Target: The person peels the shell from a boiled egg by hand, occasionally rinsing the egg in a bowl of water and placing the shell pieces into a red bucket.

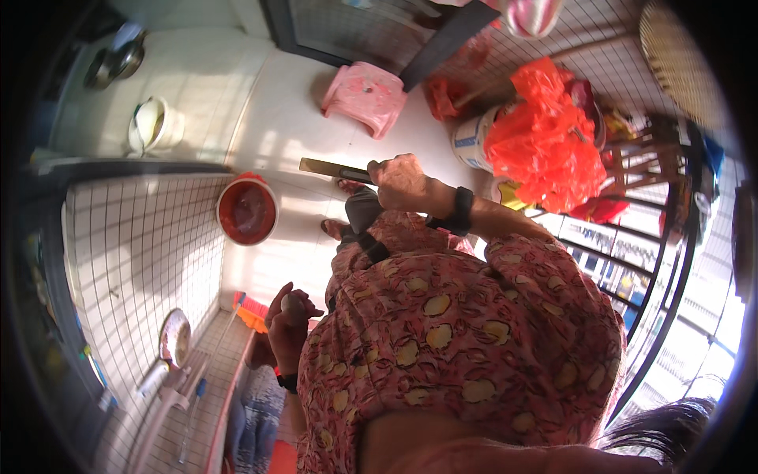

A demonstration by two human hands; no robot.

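My right hand (402, 181) is closed around the dark handle of a flat-bladed tool, perhaps a knife (320, 167). Its blade points to the left above the floor, apart from other things. Low on the left, my left hand (291, 314) is raised beside my body with curled fingers; whether it holds something small is unclear. Black bands circle both wrists. A white bucket (247, 212) with a red inside stands on the floor by the tiled wall, left of my feet. Something dark reddish, perhaps liquid, is inside it.
Ahead stands a pink plastic stool (368, 95). Red plastic bags (548, 142) cover a white pail (471, 139) at right, near a metal railing (616, 260). A cream bin (155, 125) stands at far left. An orange broom (253, 314) and pipes (169, 403) lie lower left.
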